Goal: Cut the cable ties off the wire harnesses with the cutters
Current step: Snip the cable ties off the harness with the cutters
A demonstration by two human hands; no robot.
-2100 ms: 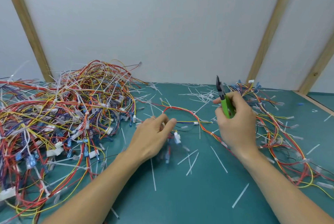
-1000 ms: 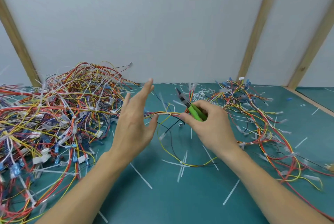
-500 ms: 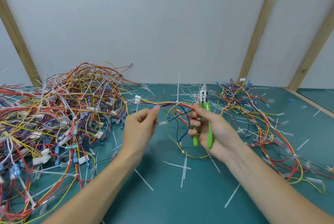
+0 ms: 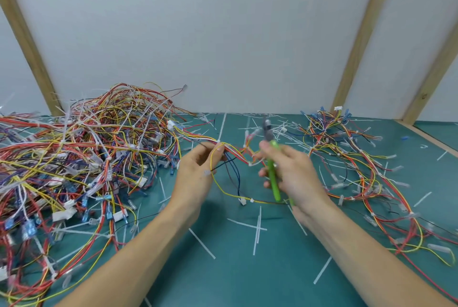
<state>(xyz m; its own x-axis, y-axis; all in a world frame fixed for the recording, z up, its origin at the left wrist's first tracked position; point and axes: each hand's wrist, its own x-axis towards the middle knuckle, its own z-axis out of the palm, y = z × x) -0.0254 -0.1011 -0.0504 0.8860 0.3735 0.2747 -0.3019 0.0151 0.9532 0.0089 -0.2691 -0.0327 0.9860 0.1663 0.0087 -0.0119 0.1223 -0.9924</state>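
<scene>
Head view: I see the loose red, yellow and blue wire harness [image 4: 235,155] strung left to right between both hands above the green mat [image 4: 223,269]. My left hand [image 4: 195,172] pinches it; right hand [image 4: 292,170], just beside, grips the green-handled cutters [image 4: 272,167], blades upward, spread unclear.

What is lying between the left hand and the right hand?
In the head view, the wire harness spans between the left hand and the right hand, which grips the cutters.
</scene>
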